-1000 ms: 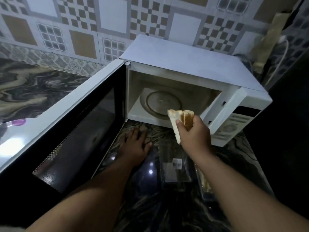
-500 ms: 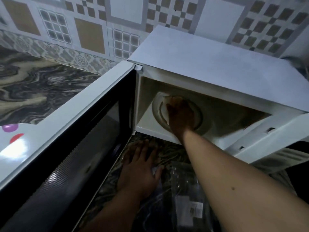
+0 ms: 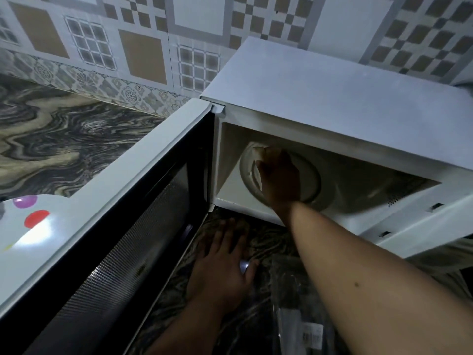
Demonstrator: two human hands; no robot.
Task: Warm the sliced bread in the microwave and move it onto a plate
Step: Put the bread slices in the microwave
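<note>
Inside the white microwave (image 3: 332, 93), a person's right hand (image 3: 280, 178) is curled around slices of bread (image 3: 258, 155), holding them over the glass turntable (image 3: 247, 175); pale crusts show just beyond the knuckles and beside the thumb. Whether the bread touches the turntable cannot be told. The microwave door (image 3: 122, 226) stands wide open to the left of that hand. Below, nearer the camera, the left hand (image 3: 225, 265) lies flat and open, palm down, on the dark marbled tabletop (image 3: 64, 129), holding nothing. A clear plastic wrapper (image 3: 304, 311) lies just right of it, under the right forearm.
</note>
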